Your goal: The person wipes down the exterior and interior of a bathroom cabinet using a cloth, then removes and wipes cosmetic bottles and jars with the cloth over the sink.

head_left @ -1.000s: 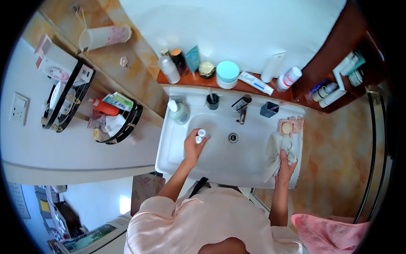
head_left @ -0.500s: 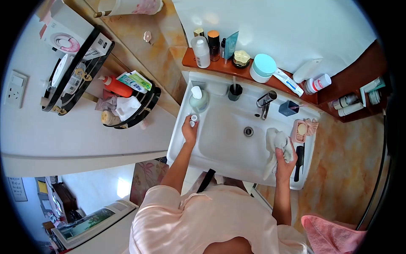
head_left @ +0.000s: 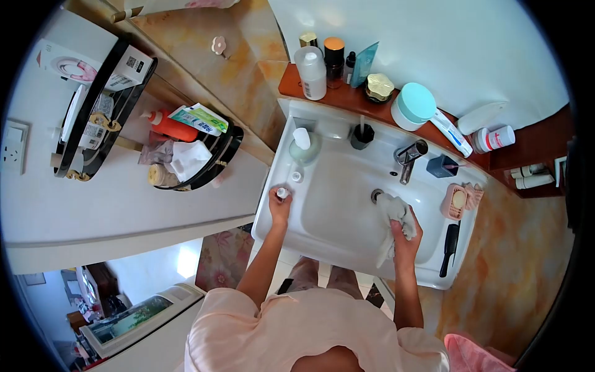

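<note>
On the left rim of the white sink [head_left: 347,243], my left hand [head_left: 279,211] is closed around a small white bottle [head_left: 283,193]. A second small white bottle [head_left: 297,177] stands just beyond it, apart from my fingers. Farther back on that rim is a pale green pump bottle [head_left: 304,150] with a white top. My right hand [head_left: 406,240] grips a bunched whitish cloth [head_left: 394,214] over the right part of the basin. The cloth's loose end hangs toward the front rim, and its upper end reaches beside the drain [head_left: 376,196].
Behind the basin stand a metal faucet [head_left: 410,154] and dark cups. A pink soap dish [head_left: 454,204] and black comb [head_left: 449,248] lie on the right rim. Bottles and jars line the red-brown shelf [head_left: 288,80]. Black corner racks [head_left: 217,164] hang at left.
My left hand has drawn one small bottle away from the other, toward the sink's front left. My right hand has carried the cloth leftward, closer to the drain. The view has shifted slightly.
</note>
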Tool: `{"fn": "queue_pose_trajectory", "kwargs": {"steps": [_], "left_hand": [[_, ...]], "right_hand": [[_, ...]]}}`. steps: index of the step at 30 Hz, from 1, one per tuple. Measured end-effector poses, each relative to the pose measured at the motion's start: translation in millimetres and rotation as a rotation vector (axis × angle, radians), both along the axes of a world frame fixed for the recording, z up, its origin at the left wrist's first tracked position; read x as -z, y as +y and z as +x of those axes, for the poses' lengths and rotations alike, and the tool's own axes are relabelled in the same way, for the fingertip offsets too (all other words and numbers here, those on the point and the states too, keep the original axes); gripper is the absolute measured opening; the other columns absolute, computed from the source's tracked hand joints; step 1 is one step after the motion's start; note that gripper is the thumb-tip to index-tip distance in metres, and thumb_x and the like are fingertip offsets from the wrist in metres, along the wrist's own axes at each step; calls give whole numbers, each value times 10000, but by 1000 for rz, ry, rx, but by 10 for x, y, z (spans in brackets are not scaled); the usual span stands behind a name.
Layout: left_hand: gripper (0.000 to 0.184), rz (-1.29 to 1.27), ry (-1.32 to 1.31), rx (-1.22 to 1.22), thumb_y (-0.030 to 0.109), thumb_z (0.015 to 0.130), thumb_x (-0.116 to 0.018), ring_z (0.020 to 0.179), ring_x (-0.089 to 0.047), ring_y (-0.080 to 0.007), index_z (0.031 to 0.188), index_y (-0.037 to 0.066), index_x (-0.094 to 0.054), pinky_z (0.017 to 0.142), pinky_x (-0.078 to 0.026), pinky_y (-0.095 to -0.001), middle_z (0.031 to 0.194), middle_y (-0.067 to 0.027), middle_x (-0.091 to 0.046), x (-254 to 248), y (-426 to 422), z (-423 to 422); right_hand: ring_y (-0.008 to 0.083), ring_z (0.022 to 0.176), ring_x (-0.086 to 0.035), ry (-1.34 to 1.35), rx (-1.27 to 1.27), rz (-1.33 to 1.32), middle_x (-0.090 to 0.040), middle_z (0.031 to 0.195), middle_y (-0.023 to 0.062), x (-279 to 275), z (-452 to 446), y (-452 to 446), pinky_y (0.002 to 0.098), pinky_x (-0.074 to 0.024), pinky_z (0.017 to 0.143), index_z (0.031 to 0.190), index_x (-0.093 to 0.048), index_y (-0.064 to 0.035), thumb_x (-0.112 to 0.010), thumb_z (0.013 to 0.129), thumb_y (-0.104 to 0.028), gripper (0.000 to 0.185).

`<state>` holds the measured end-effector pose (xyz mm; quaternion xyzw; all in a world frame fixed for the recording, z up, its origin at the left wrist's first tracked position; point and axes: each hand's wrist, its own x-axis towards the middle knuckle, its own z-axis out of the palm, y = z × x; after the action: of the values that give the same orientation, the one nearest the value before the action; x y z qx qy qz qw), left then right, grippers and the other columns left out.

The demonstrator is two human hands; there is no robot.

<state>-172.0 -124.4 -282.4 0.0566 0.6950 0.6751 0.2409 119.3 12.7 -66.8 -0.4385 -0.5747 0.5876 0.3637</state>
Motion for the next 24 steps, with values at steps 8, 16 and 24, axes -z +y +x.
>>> {"fn": "queue_pose_trajectory", "kwargs": {"steps": [8, 16, 24], "left_hand": [[361, -195, 550, 188, -42, 733, -710, 1011, -588, -303, 1067, 23, -590, 885, -477, -361, 1048, -123, -614, -160, 61, -28], [449, -303, 713, 211, -14, 720, -738, 1053, -578, -325, 1143, 27, -591, 904, -471, -384, 1138, -154, -620, -261, 49, 32], [148, -151, 652, 175, -41, 782, -704, 855, -614, -256, 885, -6, -605, 785, -481, -336, 904, -134, -638, -805, -251, 205]], "right_hand": [[140, 1036, -552, -22, -22, 30, -613, 1135, 91, 15, -187, -14, 273, -421, 935, 1267, -519, 75, -653, 853, -52, 453], [133, 1003, -542, -13, 9, 30, -607, 1091, 72, -124, -180, -47, 257, -421, 910, 1213, -544, 67, -650, 856, -65, 395], [143, 1096, -544, -38, 37, 52, -606, 1212, 107, -135, 108, -26, 292, -411, 980, 1333, -489, 74, -679, 853, -91, 542]]}}
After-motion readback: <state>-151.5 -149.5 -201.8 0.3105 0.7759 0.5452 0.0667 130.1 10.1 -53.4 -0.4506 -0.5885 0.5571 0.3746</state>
